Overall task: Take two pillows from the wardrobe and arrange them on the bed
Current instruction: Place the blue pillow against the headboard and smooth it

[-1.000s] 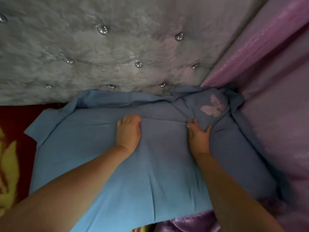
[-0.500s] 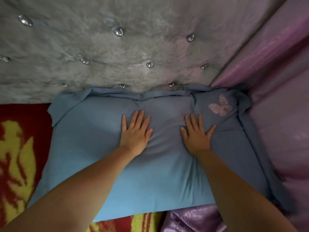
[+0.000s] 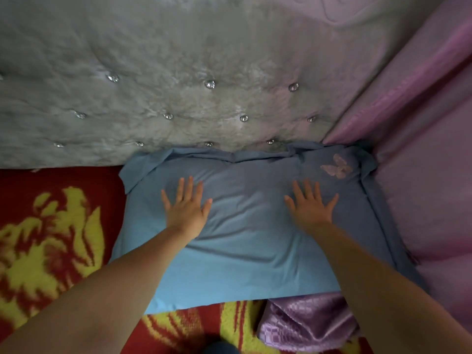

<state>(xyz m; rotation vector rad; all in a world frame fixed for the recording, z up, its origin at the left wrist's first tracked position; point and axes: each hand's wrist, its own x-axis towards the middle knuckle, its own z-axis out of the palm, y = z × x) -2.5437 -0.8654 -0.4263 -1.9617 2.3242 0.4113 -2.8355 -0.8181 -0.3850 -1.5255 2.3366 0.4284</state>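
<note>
A blue pillow [image 3: 245,241] with a pale butterfly patch near its far right corner lies flat on the bed, its far edge against the grey tufted headboard [image 3: 178,98]. My left hand [image 3: 187,208] rests palm down on the pillow's left half, fingers spread. On the right half my right hand [image 3: 310,206] lies flat in the same way, fingers apart. Neither hand grips the fabric. Only this one pillow is in view.
A red and yellow patterned blanket [image 3: 51,238] covers the bed to the left and in front of the pillow. Pink shiny curtain fabric [image 3: 421,162] hangs along the right side, and a crumpled lilac cloth [image 3: 306,325] lies at the pillow's near right corner.
The pillow has settled flat against the headboard. My hands went from gripping and pushing the cover to lying flat, and have slid apart toward the pillow's two sides.
</note>
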